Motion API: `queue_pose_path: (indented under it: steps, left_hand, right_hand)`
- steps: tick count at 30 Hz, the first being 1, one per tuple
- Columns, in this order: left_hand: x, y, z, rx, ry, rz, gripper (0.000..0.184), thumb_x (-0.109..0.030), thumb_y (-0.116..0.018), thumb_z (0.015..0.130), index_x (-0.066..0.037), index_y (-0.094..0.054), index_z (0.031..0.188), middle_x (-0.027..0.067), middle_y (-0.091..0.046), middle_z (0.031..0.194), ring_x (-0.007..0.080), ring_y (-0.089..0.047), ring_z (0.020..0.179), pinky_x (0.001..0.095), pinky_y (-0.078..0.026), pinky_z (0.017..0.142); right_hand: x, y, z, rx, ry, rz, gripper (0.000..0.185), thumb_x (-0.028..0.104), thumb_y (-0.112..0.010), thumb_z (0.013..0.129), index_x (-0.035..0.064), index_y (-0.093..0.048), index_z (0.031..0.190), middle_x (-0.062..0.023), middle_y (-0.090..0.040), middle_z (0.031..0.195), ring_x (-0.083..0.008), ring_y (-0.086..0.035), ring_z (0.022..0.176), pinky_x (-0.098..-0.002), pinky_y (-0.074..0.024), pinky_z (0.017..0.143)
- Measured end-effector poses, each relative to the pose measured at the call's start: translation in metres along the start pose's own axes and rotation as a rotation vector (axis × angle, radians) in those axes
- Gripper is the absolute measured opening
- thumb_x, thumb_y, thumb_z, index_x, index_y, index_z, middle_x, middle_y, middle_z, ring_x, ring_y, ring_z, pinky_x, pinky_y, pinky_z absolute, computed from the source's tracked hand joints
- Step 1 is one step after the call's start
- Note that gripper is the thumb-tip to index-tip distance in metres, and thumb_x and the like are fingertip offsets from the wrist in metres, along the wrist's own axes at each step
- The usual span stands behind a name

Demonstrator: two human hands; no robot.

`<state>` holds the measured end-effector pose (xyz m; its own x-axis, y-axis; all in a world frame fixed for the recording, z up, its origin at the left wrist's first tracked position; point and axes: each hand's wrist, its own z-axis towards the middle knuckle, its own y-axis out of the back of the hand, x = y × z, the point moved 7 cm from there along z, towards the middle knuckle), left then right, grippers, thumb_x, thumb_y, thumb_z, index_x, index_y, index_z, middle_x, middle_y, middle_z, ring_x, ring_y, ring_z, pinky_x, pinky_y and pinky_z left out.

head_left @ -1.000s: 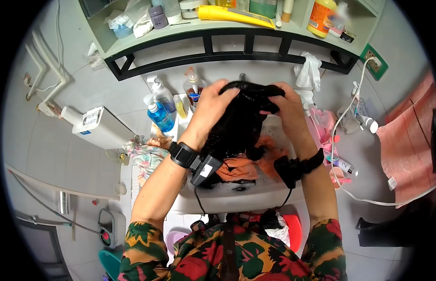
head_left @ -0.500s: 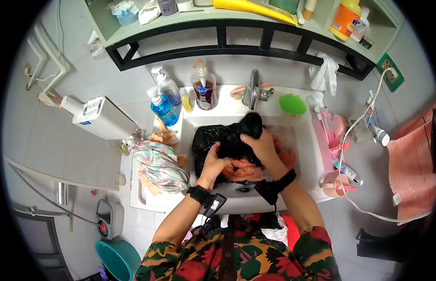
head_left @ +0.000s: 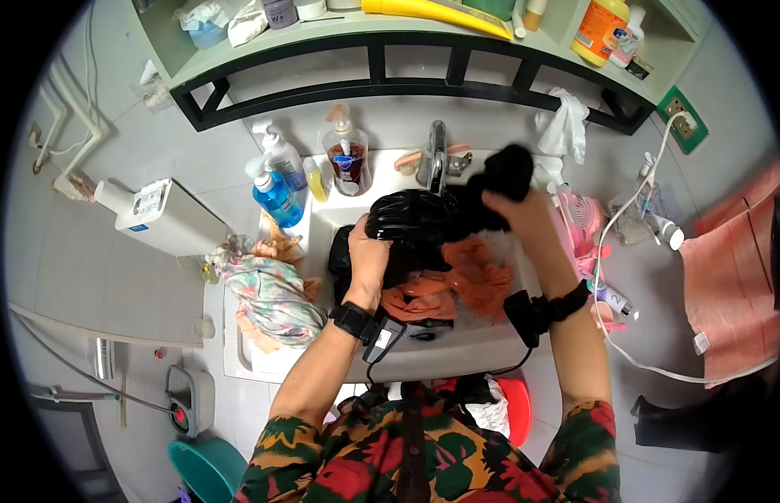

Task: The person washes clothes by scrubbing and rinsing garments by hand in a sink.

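Note:
A wet black cloth is stretched between my two hands above the white sink. My left hand grips its shiny left part, thumb on the near side. On the right, my right hand is closed on a bunched black end, which is raised near the faucet and blurred. Below, an orange cloth and more dark fabric lie in sudsy water in the basin.
Pump bottles, one blue and one dark red, stand behind the sink's left side. A patterned cloth lies on the left ledge. Pink items line the right side. A shelf overhangs the back.
The black cloth was held up, then lowered into the basin, and is now lifted again. My right hand has moved up and right with one end, while my left hand has risen slightly.

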<state>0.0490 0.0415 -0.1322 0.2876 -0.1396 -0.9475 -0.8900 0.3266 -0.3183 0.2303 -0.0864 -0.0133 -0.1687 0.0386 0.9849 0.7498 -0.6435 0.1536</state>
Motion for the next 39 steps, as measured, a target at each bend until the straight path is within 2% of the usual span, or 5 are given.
queue_pose_path:
  steps: [5,14,22,31,39]
  left_hand:
    - [-0.016,-0.032,-0.006,0.209,-0.201,0.585,0.021,0.000,-0.054,0.072,-0.002,-0.058,0.092,0.0164,-0.061,0.082,0.0294,-0.060,0.074,0.0305,-0.046,0.067]
    - [-0.048,-0.065,-0.020,0.467,-0.602,1.116,0.037,0.003,-0.058,0.057,-0.004,-0.054,0.093,0.0149,-0.057,0.082,0.0334,-0.054,0.081,0.0412,-0.042,0.071]
    - [0.105,0.018,-0.030,0.825,0.208,1.639,0.066,-0.039,-0.051,0.080,-0.023,-0.021,0.136,0.0098,-0.003,0.144,0.0344,-0.005,0.131,0.0453,-0.015,0.104]
    - [0.175,0.017,-0.021,0.916,0.398,1.583,0.062,-0.034,-0.049,0.080,-0.019,-0.025,0.135,0.0123,-0.006,0.144,0.0403,-0.010,0.129,0.0494,-0.015,0.103]
    - [0.152,0.009,-0.004,0.760,0.257,1.468,0.050,-0.020,-0.058,0.073,-0.010,-0.046,0.120,0.0144,-0.037,0.131,0.0300,-0.036,0.119,0.0401,-0.031,0.097]
  right_hand:
    - [-0.124,-0.023,-0.017,0.377,-0.306,-0.963,0.046,0.017,-0.071,0.068,-0.0029,-0.055,0.106,-0.0084,-0.060,0.094,-0.0189,-0.056,0.088,-0.0289,-0.0436,0.077]
    - [-0.132,-0.084,-0.009,0.346,0.023,-0.021,0.061,0.007,-0.072,0.061,0.0053,-0.044,0.115,-0.0087,-0.053,0.109,-0.0143,-0.047,0.099,-0.0276,-0.0410,0.082]
    - [-0.194,-0.079,-0.049,0.555,0.120,-1.054,0.064,0.014,-0.068,0.067,0.0129,-0.038,0.123,-0.0111,-0.036,0.130,-0.0392,-0.038,0.114,-0.0408,-0.0468,0.080]
    - [-0.261,-0.101,-0.032,0.724,-0.070,-1.328,0.038,0.017,-0.038,0.084,0.0155,-0.043,0.122,-0.0141,-0.034,0.131,-0.0438,-0.031,0.117,-0.0531,-0.0431,0.078]
    - [-0.253,-0.092,-0.021,0.594,0.020,-1.095,0.021,0.020,-0.056,0.074,0.0074,-0.059,0.091,-0.0104,-0.057,0.098,-0.0355,-0.047,0.103,-0.0416,-0.0439,0.079]
